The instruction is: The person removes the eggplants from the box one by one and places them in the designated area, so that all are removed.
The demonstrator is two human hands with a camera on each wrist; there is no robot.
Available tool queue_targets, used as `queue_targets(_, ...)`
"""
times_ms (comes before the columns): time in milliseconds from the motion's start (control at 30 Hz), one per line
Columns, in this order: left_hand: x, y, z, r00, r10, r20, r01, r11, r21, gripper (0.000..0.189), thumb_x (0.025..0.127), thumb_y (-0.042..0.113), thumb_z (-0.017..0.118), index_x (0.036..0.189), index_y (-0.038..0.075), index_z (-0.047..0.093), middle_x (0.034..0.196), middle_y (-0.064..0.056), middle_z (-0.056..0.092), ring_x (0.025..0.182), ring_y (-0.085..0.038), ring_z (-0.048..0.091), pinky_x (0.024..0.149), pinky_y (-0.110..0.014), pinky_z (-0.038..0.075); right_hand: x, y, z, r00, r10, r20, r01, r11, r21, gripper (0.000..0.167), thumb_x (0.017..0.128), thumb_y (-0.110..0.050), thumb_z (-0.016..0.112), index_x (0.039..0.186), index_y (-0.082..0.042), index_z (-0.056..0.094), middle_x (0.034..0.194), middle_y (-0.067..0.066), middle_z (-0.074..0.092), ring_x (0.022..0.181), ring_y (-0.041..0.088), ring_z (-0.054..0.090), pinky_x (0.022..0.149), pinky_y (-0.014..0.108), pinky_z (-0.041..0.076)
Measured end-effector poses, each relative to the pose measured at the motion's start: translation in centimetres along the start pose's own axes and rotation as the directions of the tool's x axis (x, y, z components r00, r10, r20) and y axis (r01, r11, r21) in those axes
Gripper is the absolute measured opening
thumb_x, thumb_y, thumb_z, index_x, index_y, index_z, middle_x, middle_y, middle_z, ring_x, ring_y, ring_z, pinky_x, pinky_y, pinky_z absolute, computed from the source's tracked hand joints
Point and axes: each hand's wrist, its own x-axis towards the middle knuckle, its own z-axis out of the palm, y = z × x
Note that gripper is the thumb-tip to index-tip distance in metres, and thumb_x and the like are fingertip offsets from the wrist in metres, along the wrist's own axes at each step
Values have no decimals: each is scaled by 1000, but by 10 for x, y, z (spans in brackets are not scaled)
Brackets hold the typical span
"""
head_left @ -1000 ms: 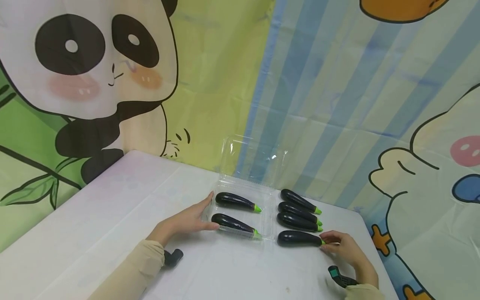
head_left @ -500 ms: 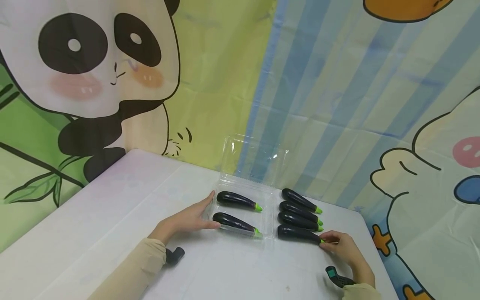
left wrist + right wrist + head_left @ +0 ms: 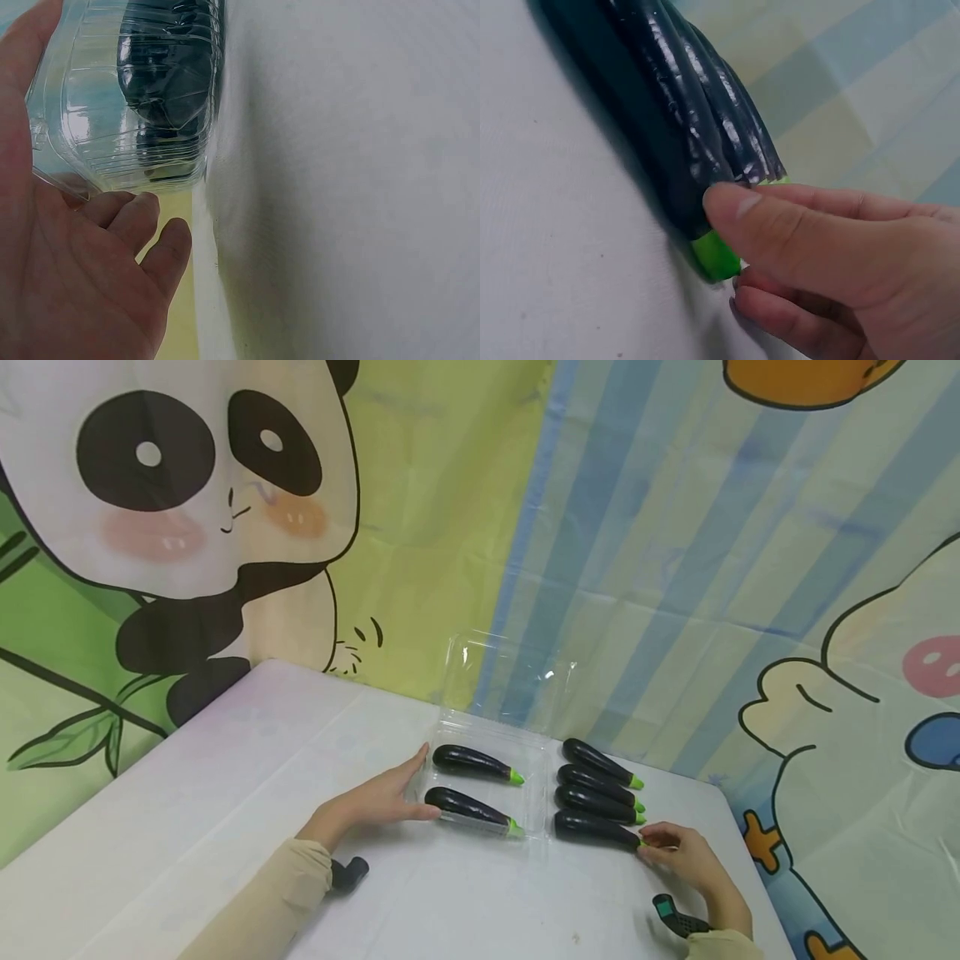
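A clear plastic clamshell box (image 3: 534, 800) lies on the table with its lid (image 3: 498, 681) raised at the back. Two glossy dark eggplants, one farther (image 3: 468, 761) and one nearer (image 3: 465, 804), lie apart inside it. My left hand (image 3: 375, 800) holds the box's left side, thumb at the near corner; the left wrist view shows fingers by the ribbed wall (image 3: 112, 161). Right of the box, several eggplants lie in a row. My right hand (image 3: 686, 858) pinches the nearest eggplant (image 3: 592, 828) at its green end (image 3: 718, 255); the thumb partly covers that end.
Three more eggplants lie behind the pinched one, the farthest eggplant (image 3: 596, 760) close to the back edge of the white table (image 3: 450, 902). A printed cloth backdrop (image 3: 420, 527) rises behind. A black device (image 3: 678, 918) sits at the right wrist.
The pinched eggplant has shifted slightly backward, toward the other eggplants in the row, with the right hand at its green end. The left hand and box stay in place.
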Motion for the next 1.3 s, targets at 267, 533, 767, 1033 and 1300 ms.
queue_targets(267,-1,0,0,1000,11,-4,-11,1000,-11,120,71,72,64,153,20,-6,160,-1,1,147,-23,13,120,-42,16,-4,-25,-11,990,-112,-87,105,991,-85,54,84,-43,70,122,-6,61,112,11,67,101,25,63,86,40,56)
queue_targets(533,-4,0,-3,1000,-9,-2,9,1000,-3,121,71,73,64,153,18,-6,160,-3,3,147,-24,13,120,-42,17,-3,-77,5,883,-390,-259,389,919,-59,42,85,-32,71,117,-5,64,110,10,67,102,26,64,84,33,57)
queue_targets(767,-1,-2,-2,1000,13,4,-13,1000,-9,119,72,72,63,153,19,-6,160,-3,3,147,-24,13,120,-42,18,6,-127,37,865,-402,-299,448,889,99,38,81,-21,75,115,-6,67,113,11,69,101,26,67,82,22,56)
queue_targets(1033,-1,-5,0,1000,17,-7,-18,1000,-6,119,72,71,64,154,17,-3,160,-5,7,146,-26,17,119,-44,20,21,-169,72,899,-391,-196,419,899,129,38,81,-26,75,117,-15,68,115,9,68,103,22,67,81,26,57)
queue_targets(1300,1,-4,1,1000,27,-11,-27,1000,-6,118,72,70,64,154,16,-1,160,-6,8,146,-26,17,119,-44,20,36,-190,90,896,-431,-106,438,897,62,43,80,-24,77,118,-7,67,113,10,70,101,24,68,83,29,57)
